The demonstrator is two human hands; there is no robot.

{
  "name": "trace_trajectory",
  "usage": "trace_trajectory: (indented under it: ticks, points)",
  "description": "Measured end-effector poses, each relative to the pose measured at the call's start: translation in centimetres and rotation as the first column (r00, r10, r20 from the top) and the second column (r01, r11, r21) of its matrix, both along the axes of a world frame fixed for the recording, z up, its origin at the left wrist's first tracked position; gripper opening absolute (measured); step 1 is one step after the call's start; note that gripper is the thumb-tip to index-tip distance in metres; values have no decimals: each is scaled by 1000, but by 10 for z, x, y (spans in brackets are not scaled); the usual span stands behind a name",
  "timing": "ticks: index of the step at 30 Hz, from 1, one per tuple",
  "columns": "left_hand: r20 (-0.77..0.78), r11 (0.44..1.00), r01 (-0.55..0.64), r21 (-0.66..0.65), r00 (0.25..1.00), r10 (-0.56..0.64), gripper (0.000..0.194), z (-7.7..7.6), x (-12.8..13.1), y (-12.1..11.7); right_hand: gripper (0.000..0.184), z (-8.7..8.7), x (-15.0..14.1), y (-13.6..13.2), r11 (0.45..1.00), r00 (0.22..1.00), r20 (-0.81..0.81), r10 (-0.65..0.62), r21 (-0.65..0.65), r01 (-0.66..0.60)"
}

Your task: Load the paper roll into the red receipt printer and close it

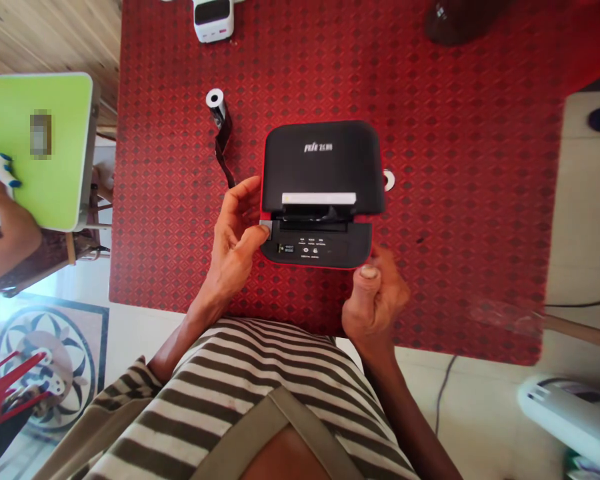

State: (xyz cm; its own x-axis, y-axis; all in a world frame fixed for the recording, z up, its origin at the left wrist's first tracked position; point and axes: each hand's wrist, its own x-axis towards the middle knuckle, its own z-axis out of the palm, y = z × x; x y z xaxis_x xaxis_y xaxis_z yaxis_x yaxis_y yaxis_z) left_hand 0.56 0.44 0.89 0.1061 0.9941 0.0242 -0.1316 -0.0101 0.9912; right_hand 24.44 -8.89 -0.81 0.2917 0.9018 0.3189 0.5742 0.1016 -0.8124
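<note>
A black receipt printer (323, 167) with a red lower edge is held above the red patterned tabletop, its lid raised a little from the front panel. My left hand (237, 233) grips the left side, thumb pressed on the grey button (266, 229) and fingers along the edge. At the front right corner, my right hand (377, 293) has its fingers curled against the printer, partly hidden, with the thumb sticking up. Left of the printer stands a small roll (215, 100) with a dark strip trailing from it. Another white roll (389, 180) peeks out at the right, mostly hidden.
A white device (213, 20) sits at the table's far edge, with a dark rounded object (447, 23) at the far right. To the left is a green table (65, 187) with another person's arm (10, 233) over it. A cable (445, 393) runs along the floor.
</note>
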Motion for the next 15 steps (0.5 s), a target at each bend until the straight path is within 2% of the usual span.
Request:
trace_trajectory:
  ticks: [4,7,9,11,12,14,15]
  points:
    - [-15,1000,-2,13,1000,3,75,-3,0,1,49,-1,-1,1,1000,1000,-5,-7,-30,7]
    - [-34,998,-17,55,999,19,73,-5,1,1,53,7,6,4,999,999,14,-34,-28,34]
    - [-28,996,-20,82,999,23,70,-7,2,0,49,22,15,11,997,996,66,-56,54,53]
    - [-14,995,-18,98,1000,20,69,-8,2,0,34,45,23,25,988,985,165,-55,155,29]
    - [-7,995,-16,101,1000,17,69,-9,2,0,32,58,27,35,975,973,228,-43,222,-9]
    - [2,994,-16,104,1000,16,71,-11,2,1,40,83,30,58,950,932,355,74,259,-174]
    - [3,995,-18,102,1000,18,72,-11,2,1,40,93,30,71,939,902,403,153,224,-259]
